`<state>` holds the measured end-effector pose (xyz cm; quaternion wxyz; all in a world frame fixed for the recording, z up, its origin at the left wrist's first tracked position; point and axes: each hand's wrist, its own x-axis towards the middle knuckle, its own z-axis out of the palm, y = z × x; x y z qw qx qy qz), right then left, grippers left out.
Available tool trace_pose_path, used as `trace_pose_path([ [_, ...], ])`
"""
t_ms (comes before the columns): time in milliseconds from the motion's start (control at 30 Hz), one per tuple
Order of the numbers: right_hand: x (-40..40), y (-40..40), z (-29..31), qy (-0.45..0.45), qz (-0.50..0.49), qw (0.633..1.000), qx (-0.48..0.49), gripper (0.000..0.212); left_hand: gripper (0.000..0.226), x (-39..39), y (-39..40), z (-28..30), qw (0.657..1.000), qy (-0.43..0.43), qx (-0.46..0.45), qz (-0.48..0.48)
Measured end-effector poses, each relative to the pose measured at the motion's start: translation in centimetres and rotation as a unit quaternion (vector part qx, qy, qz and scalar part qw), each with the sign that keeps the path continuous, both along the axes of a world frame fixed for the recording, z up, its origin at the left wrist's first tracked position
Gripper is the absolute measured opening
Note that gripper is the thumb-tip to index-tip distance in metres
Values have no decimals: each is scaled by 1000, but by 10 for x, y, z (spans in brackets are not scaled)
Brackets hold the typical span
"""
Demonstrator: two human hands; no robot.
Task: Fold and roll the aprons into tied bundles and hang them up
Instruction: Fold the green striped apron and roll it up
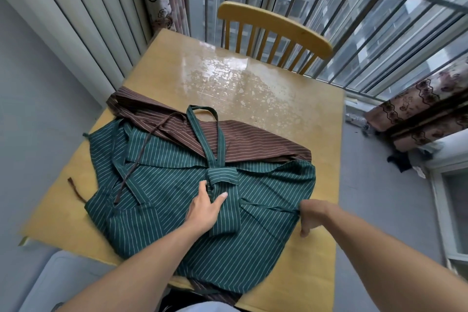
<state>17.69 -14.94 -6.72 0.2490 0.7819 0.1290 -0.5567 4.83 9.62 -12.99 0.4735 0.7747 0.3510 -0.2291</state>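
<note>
On the yellow wooden bench (266, 88), the left hand (205, 206) presses flat, fingers straight, pinning the green striped cloth apron (177, 225). The right hand (310, 215) pinches its thin green tie strap (273, 208), apparently drawing it taut for folding.

Hands (255, 213) on green apron (177, 243)

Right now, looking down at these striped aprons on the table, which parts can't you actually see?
- Brown striped apron: head view, mostly hidden under the green striped apron.
- Right hand: fingertips curl down at a green tie strap; the grip itself is hidden.
- Yellow wooden table: near edge hidden by both forearms.
- Yellow wooden chair: seat hidden behind the table.
</note>
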Motion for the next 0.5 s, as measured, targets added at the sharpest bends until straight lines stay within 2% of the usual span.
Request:
trace_pose_path([
  [33,-2,8,1,-57,45,997,16,52,80,0,2,0,1000,-15,3,18],
  [100,-9,28,4,-153,55,982,99,67,80,1,6,4,996,-59,46,46],
  [200,-25,69,2,-184,-41,943,275,63,67,9,15,9,989,-80,109,67],
  [267,-36,94,-5,-168,-168,907,346,63,60,17,19,9,993,-20,81,87],
  [333,-40,109,-16,-143,-268,881,363,67,60,22,21,6,994,45,36,98],
  [400,-41,114,-25,-120,-347,860,354,70,54,24,24,-2,993,57,-4,107],
  [500,-40,114,-36,-102,-420,835,342,66,40,27,30,-9,983,49,-117,131],
])
